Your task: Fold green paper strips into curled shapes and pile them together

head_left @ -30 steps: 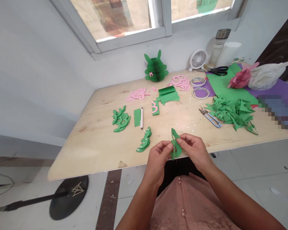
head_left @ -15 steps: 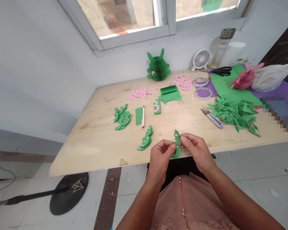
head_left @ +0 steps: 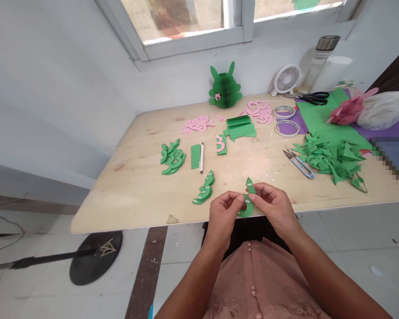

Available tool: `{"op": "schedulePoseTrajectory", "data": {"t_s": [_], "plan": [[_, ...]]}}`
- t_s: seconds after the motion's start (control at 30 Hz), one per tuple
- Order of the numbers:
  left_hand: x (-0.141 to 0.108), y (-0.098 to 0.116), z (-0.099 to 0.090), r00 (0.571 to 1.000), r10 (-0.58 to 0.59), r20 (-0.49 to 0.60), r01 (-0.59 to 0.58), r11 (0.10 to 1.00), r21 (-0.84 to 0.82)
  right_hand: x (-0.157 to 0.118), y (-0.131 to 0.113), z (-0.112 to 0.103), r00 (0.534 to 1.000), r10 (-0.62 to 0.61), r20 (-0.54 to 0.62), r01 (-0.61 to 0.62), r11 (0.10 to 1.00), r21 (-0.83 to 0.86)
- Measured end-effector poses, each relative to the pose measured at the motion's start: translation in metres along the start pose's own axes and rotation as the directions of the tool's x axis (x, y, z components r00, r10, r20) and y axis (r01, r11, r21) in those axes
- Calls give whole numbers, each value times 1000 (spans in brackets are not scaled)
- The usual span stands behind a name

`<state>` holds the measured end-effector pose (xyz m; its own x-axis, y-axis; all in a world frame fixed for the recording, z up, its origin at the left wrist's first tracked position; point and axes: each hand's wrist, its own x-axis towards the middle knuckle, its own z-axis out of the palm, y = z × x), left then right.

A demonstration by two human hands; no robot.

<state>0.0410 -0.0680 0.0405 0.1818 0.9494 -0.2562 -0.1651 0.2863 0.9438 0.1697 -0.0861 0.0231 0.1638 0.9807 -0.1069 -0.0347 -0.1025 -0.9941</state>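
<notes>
At the table's front edge, my left hand [head_left: 226,217] pinches the left side of a curved green paper cutout [head_left: 248,208] between thumb and fingers. My right hand [head_left: 273,205] is closed on the same cutout from the right, thumb on top. Small white strips show on the cutout, and its pointed tip sticks up between my hands. To the left lies a small stack of green cutouts [head_left: 205,189] with similar white strips. Farther left is a bigger pile of scalloped green cutouts [head_left: 173,158], beside a green paper rectangle [head_left: 195,156] and a pen [head_left: 201,157].
Thread snips [head_left: 299,165] and a heap of green scraps [head_left: 334,159] lie on the right. Behind are two tape rolls [head_left: 287,128], pink cutouts [head_left: 197,125], a green honeycomb paper figure [head_left: 225,91], a small fan [head_left: 287,79], black scissors [head_left: 315,98] and a glass bottle [head_left: 319,64].
My right thumb has moved down and left onto the middle of the cutout, closer to my left hand. The camera view has shifted slightly.
</notes>
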Motion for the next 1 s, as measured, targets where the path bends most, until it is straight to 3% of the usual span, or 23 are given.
{"op": "schedulePoseTrajectory", "data": {"t_s": [0.37, 1.0], "plan": [[2, -2, -3, 1000, 19, -17, -18, 1000, 23, 4, -5, 2, 998, -16, -57, 13, 999, -46], [-4, 2, -7, 994, -40, 106, 42, 999, -14, 9, -13, 8, 990, 24, -137, -21, 1000, 23]]}}
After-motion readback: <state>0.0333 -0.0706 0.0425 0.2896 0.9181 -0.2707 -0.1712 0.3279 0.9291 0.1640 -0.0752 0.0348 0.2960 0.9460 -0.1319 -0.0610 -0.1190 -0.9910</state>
